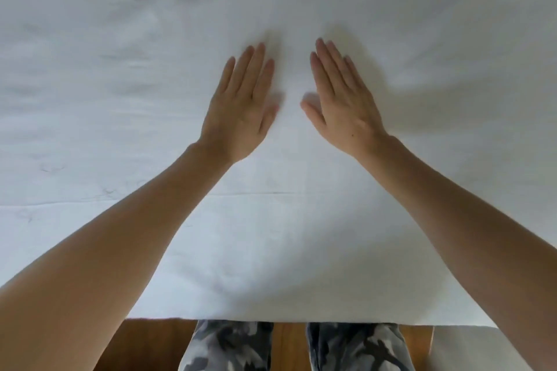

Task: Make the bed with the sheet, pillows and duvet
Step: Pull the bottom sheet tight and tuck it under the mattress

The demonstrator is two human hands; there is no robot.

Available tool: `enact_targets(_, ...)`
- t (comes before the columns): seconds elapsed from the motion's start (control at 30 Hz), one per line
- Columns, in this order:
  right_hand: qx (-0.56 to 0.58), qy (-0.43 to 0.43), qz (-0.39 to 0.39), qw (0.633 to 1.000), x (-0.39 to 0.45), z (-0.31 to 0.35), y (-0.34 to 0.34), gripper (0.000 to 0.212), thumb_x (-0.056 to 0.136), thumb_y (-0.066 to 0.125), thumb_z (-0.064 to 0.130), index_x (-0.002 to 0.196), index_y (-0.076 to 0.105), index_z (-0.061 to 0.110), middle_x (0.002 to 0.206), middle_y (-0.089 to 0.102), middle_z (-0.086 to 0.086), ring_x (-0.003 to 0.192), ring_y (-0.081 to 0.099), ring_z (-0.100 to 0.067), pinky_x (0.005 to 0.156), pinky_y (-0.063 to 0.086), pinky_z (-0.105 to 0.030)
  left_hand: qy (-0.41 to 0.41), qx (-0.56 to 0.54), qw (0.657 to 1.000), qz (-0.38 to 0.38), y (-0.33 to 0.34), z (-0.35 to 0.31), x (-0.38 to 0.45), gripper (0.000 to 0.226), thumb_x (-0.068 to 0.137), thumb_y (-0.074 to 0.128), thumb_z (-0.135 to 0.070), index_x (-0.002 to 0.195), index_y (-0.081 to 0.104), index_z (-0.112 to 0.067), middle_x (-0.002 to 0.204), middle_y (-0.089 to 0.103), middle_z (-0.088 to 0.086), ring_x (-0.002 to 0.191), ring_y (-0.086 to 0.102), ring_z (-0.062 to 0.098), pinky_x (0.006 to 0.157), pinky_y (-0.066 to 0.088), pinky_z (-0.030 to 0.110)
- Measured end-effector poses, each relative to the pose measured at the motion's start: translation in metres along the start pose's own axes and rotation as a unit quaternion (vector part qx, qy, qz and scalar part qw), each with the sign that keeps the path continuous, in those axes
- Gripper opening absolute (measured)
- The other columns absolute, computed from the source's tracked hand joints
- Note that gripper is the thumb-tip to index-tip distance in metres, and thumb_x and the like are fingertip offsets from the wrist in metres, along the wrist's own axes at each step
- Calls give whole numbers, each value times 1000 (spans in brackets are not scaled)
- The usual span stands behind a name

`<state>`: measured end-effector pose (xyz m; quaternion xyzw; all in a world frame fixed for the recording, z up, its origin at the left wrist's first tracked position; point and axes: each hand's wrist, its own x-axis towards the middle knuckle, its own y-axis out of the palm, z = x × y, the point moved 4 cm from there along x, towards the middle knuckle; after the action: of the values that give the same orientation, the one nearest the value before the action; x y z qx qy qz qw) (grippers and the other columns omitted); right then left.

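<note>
Pressing flat with straight, closed fingers, the left hand and right hand lie palm-down near each other on the white sheet, gripping nothing. It covers the bed, its near edge hanging before camouflage trousers and wooden floor.

Wide white sheet is lying open on every side, only soft wrinkles rising. The left hand and right hand are leaving a narrow lane between them.
</note>
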<state>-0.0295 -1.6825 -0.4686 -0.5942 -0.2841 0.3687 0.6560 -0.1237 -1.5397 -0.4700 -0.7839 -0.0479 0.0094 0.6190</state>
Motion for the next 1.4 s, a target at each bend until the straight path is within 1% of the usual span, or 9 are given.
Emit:
enact_targets(0.3, 52, -68, 44, 995, -155, 95, 42, 59, 101, 35, 33, 147, 28, -4, 155, 21, -21, 146, 17, -33, 119, 19, -47, -10, -87, 992, 89, 37, -76, -160, 59, 102, 32, -31, 147, 26, 7, 156, 16, 26, 147, 15, 37, 120, 16, 48)
enact_targets(0.47, 41, -170, 179, 968, -280, 137, 57, 65, 100, 35, 43, 150, 20, 4, 157, 22, -14, 148, 9, -28, 120, 0, -43, 83, -30, 982, 165, 48, -128, -276, 70, 102, 33, -40, 151, 12, 5, 159, 4, 24, 147, 12, 34, 119, 11, 44)
enact_targets(0.67, 47, -188, 222, 955, -296, 138, -2, 56, 104, 26, 39, 147, 30, 3, 155, 28, -13, 146, 15, -25, 121, 9, -42, 129, 25, 975, 182, 0, -133, -257, 66, 103, 31, -37, 151, 12, 5, 158, 11, 23, 148, 9, 34, 119, 13, 44)
enact_targets(0.77, 49, -153, 207, 965, -277, 118, -57, 57, 102, 33, 39, 147, 33, 4, 155, 27, -13, 146, 19, -26, 118, 17, -43, 73, 32, 976, 205, -47, -130, -215, 65, 101, 24, -39, 149, 16, 3, 156, 16, 23, 149, -1, 32, 119, 7, 43)
enact_targets(0.9, 43, -123, 205, 970, -267, 83, -129, 55, 101, 30, 34, 147, 33, 4, 157, 25, -14, 146, 20, -29, 118, 18, -45, 40, 58, 969, 237, -129, -150, -173, 60, 98, 26, -36, 138, 47, 4, 149, 37, 24, 140, 32, 36, 117, 13, 46)
enact_targets(1.07, 47, -76, 188, 978, -272, 41, -217, 54, 100, 26, 33, 140, 43, 1, 151, 35, -18, 140, 34, -31, 111, 35, -46, -86, 82, 973, 200, -228, -186, -160, 54, 99, 41, -36, 141, 45, -2, 152, 33, 21, 141, 32, 34, 116, 22, 44)
enact_targets(1.23, 72, 13, 205, 976, -315, 15, -263, 62, 104, 7, 40, 139, 40, 0, 148, 39, -20, 137, 37, -32, 115, 17, -38, -180, 5, 959, 219, -273, -216, -196, 55, 93, 33, -33, 126, 59, 2, 139, 49, 26, 127, 50, 39, 105, 34, 50)
enact_targets(1.3, 83, 27, 215, 973, -328, 16, -270, 64, 103, 8, 41, 136, 45, 0, 145, 43, -20, 134, 42, -33, 113, 20, -37, -208, 1, 956, 209, -284, -215, -217, 54, 95, 34, -33, 128, 59, 1, 143, 45, 25, 130, 47, 38, 109, 30, 45)
enact_targets(1.4, 96, 41, 212, 972, -332, 32, -274, 58, 100, 22, 38, 132, 51, 0, 141, 48, -19, 131, 46, -32, 112, 29, -37, -291, -29, 939, 180, -300, -197, -252, 52, 103, 37, -31, 148, 34, -5, 159, 15, 18, 148, 15, 31, 119, 5, 36)
